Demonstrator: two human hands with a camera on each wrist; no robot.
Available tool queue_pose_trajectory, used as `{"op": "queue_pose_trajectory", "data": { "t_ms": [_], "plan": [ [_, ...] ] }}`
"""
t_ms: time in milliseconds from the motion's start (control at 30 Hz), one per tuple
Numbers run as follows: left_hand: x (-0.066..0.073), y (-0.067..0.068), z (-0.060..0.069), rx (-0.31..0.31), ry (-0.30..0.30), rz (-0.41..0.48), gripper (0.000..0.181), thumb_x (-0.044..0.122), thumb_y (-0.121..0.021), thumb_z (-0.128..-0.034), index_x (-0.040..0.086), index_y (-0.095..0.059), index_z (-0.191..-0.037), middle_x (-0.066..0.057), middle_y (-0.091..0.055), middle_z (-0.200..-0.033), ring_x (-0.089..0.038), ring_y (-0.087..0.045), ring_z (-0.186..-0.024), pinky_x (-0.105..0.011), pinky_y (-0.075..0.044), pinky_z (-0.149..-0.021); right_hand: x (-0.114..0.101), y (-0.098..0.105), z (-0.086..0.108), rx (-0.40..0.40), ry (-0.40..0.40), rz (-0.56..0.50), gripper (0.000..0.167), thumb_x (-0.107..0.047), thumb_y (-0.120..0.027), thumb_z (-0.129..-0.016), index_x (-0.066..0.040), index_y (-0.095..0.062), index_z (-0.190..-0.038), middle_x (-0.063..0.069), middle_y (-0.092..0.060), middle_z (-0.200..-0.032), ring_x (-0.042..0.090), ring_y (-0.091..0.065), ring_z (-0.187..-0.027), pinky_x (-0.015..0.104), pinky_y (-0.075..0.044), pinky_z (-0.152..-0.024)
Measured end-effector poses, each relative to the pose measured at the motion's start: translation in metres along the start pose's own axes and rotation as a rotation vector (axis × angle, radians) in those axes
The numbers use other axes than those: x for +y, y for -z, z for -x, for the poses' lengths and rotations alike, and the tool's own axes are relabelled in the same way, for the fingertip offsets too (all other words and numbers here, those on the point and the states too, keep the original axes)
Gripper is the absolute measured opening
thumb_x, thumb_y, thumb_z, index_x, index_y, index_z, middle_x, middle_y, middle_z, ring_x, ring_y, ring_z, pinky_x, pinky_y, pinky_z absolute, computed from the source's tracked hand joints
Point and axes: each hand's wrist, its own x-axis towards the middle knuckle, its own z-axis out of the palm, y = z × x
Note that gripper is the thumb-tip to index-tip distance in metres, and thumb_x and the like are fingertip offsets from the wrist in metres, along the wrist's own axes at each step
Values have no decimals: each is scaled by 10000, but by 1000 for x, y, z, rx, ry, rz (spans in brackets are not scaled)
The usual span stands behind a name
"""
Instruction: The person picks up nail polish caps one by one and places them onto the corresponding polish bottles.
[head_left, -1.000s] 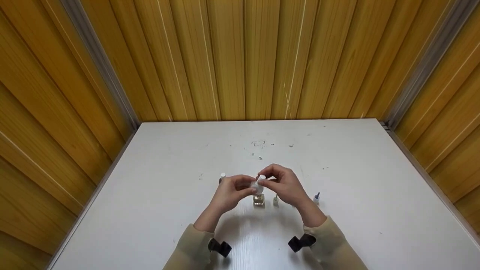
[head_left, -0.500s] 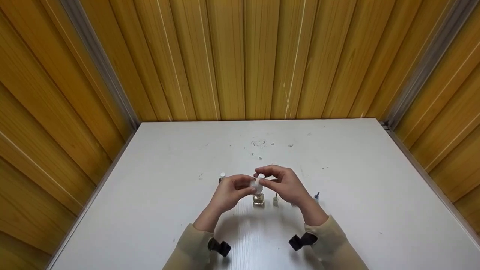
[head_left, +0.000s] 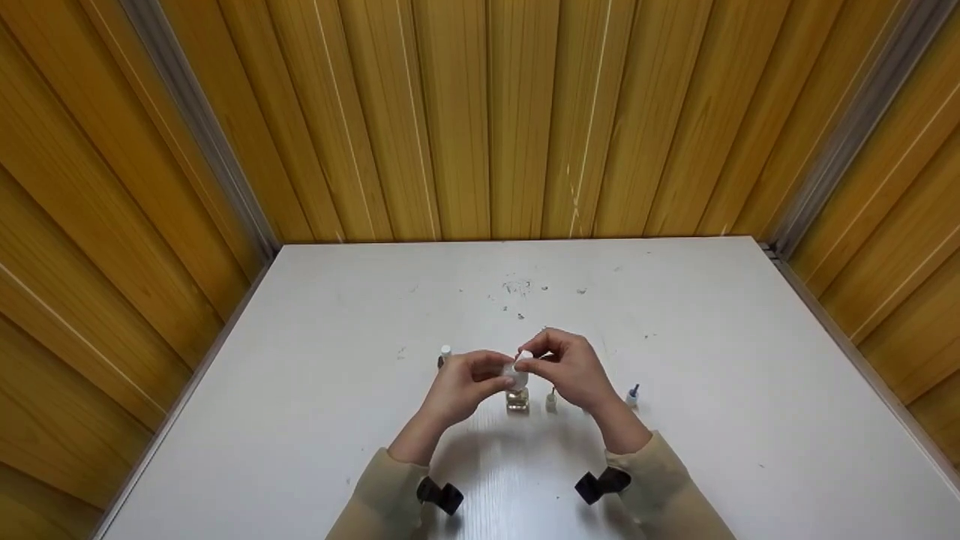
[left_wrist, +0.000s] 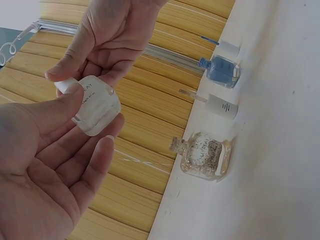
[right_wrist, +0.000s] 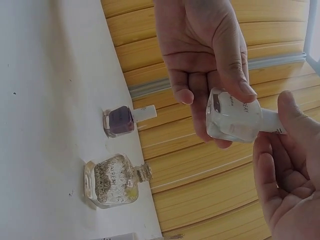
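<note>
A glass bottle of white polish [left_wrist: 96, 106] is held above the table between both hands. My left hand [head_left: 463, 386] grips its glass body between thumb and fingers. The white cap [right_wrist: 271, 121] on the bottle's neck is pinched by my right hand [head_left: 568, 369]. Below them an uncapped glitter bottle [left_wrist: 204, 155] stands upright on the table. Beside it a white cap with a glitter-coated brush [left_wrist: 221, 106] stands with the brush up. In the left wrist view an uncapped blue bottle [left_wrist: 222, 71] and its cap with a blue brush [left_wrist: 229, 47] stand further along.
A capped dark purple bottle [right_wrist: 119, 121] stands on the white table [head_left: 337, 322], on the left hand's side in the head view. Wood-patterned walls [head_left: 517, 120] with grey corner strips enclose the table's back and sides.
The right hand's fingers have shifted slightly around the white cap, moving away and back. My left hand and the bottle stay nearly in place.
</note>
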Motion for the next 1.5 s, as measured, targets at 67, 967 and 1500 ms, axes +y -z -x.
{"op": "queue_pose_trajectory", "data": {
  "t_ms": [67,967,1500],
  "plan": [
    [0,0,0,-2,-5,-5,269,116,-761,-930,-11,-731,-1166,-181,-767,-1135,-291,-766,-1020,-273,-631,-873,0,-1,0,9,-12,5,194,-154,-840,-857,-32,-707,-929,138,-722,-935,86,-647,-803,202,-573,-711],
    [-1,1,0,6,-10,22,290,94,-746,-938,-16,-716,-1204,-204,-751,-1179,-317,-756,-1062,-280,-634,-877,2,1,0,-28,26,-6,159,-129,-802,-894,-33,-766,-1015,179,-749,-1025,58,-682,-866,197,-598,-770],
    [1,-4,1,140,-96,-209,280,182,-777,-918,33,-749,-1153,-92,-802,-1015,-156,-749,-887,-214,-604,-753,-3,-7,1,86,-41,-19,181,-133,-838,-857,-45,-773,-1000,129,-753,-961,135,-717,-848,193,-610,-768]
  ]
}}
